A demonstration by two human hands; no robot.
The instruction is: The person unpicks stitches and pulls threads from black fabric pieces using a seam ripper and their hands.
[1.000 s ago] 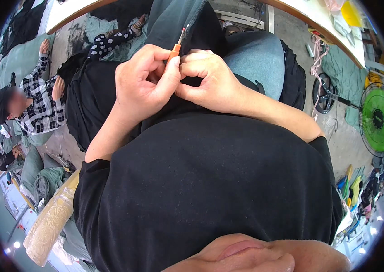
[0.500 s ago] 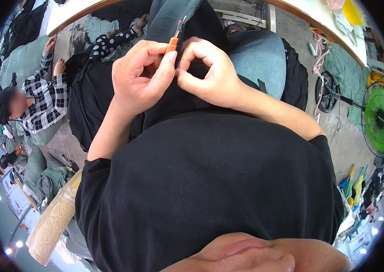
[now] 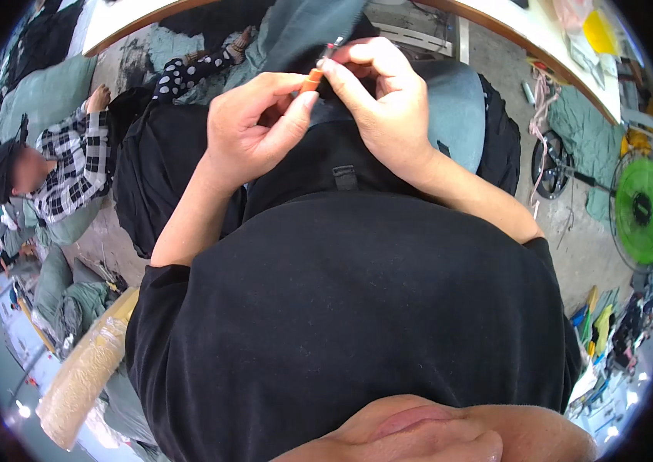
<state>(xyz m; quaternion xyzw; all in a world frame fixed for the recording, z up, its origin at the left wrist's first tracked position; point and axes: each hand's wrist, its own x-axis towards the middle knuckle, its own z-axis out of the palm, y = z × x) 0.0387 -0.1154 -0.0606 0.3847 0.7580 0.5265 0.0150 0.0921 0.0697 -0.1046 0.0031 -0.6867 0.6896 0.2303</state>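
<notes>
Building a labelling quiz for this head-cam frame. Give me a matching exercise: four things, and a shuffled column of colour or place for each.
Things:
1. small tool pinched by the left hand and right hand
2. standing fan
3. person's checked shirt
4. long clear bag of pale grain-like fill

Colour or place:
A. green, at the right edge
B. lower left, on the floor
C. orange handle, at top centre over dark fabric
D. black and white, at the left

Pairs: 1-C, 2-A, 3-D, 4-B
</notes>
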